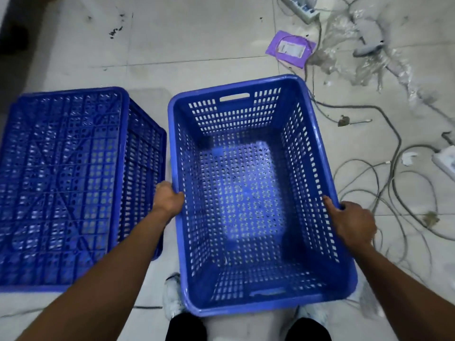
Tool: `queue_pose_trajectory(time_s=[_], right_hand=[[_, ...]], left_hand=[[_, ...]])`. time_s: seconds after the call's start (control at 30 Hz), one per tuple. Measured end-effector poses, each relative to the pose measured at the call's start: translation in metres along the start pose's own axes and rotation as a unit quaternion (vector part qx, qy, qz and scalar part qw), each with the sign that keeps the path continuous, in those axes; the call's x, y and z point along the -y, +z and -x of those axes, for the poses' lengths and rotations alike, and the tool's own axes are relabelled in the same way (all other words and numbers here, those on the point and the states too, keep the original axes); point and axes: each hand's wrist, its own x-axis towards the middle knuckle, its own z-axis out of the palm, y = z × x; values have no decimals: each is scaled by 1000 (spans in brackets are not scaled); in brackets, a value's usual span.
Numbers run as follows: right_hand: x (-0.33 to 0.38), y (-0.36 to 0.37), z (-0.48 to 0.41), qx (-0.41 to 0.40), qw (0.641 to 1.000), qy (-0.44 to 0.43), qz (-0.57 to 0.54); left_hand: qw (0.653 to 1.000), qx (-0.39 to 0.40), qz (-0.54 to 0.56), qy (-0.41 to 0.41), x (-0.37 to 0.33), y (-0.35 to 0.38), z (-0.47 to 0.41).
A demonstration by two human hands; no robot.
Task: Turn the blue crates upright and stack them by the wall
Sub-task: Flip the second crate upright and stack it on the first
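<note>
A: Which crate have I got?

B: You've got the upright blue crate [246,193], open side up, right in front of you. You're looking straight down at its perforated bottom, and its near end covers part of your white shoes [172,296].

A: And my hands?

B: Your left hand [168,199] is clenched round the left long rim, fingers wrapped over the edge. Your right hand [354,222] grasps the right long rim, with the thumb lying along the inner edge and the other fingers folded down the outside.

A: The other one?

B: The upside-down blue crate [61,180] sits on the tiled floor [172,45] to your left, ribbed bottom facing up. It's just beside the one you hold, but I cannot tell whether they touch.

A: And on my right?

B: You've got grey cables [394,168] looped over the floor. A purple packet [290,48] and crumpled clear plastic [357,52] lie farther off, with a white power strip [302,7] beyond them.
</note>
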Motion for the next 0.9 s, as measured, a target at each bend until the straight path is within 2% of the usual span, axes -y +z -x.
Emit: queue_pose_trajectory(time_s=[0.07,0.2,0.3,0.43,0.53,0.7,0.83,0.9], right_hand=[[0,-1,-5,20,1000,-10,20],[12,-4,-15,59,996,-32,62],[37,-8,-22,85,994,-50,-40],[58,-11,-31,90,989,-5,-119],[65,-12,-34,60,989,19,-131],[69,-19,-39,73,982,70,-160],[79,-49,-17,59,970,94,-218],[86,-75,-1,48,967,104,-228]], left_hand=[[1000,5,28,-12,17,9,-24],[993,0,111,-35,-11,3,8],[977,14,193,-85,-9,13,13],[984,21,158,-82,4,24,10],[989,-1,134,-67,6,18,9],[992,17,103,-75,3,6,16],[994,28,78,-73,3,-20,40],[998,26,23,-47,3,-37,63]])
